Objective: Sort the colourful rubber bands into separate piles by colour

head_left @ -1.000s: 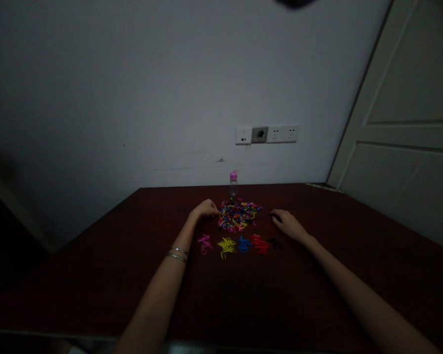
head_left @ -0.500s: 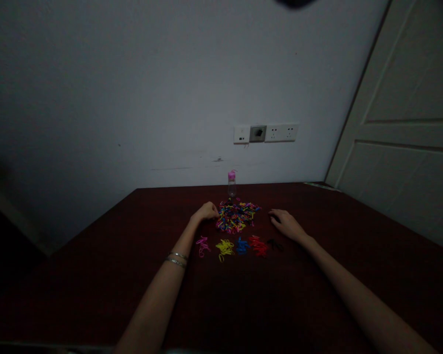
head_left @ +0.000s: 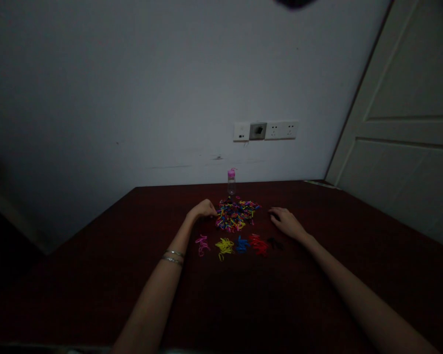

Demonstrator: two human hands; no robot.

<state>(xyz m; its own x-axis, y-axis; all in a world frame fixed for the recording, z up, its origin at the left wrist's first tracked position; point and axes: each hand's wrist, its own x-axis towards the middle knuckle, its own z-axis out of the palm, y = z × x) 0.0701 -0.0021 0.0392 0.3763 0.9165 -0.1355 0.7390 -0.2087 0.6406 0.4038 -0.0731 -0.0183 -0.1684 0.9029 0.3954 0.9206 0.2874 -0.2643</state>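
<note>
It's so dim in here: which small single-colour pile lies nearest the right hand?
The black pile, at the row's right end, beside the red pile; it alone nearly blends into the dark tabletop.

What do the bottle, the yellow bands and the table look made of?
Bottle: clear plastic or glass, see-through below its pink cap. Yellow bands: probably rubber, thin curled loops; gloss unclear. Table: perhaps wood or wood-look board, smooth, dark reddish; too dim for certainty.

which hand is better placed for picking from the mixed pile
Probably the left hand: it is at the edge of the mixed pile, while a gap separates the right hand from it.
</note>
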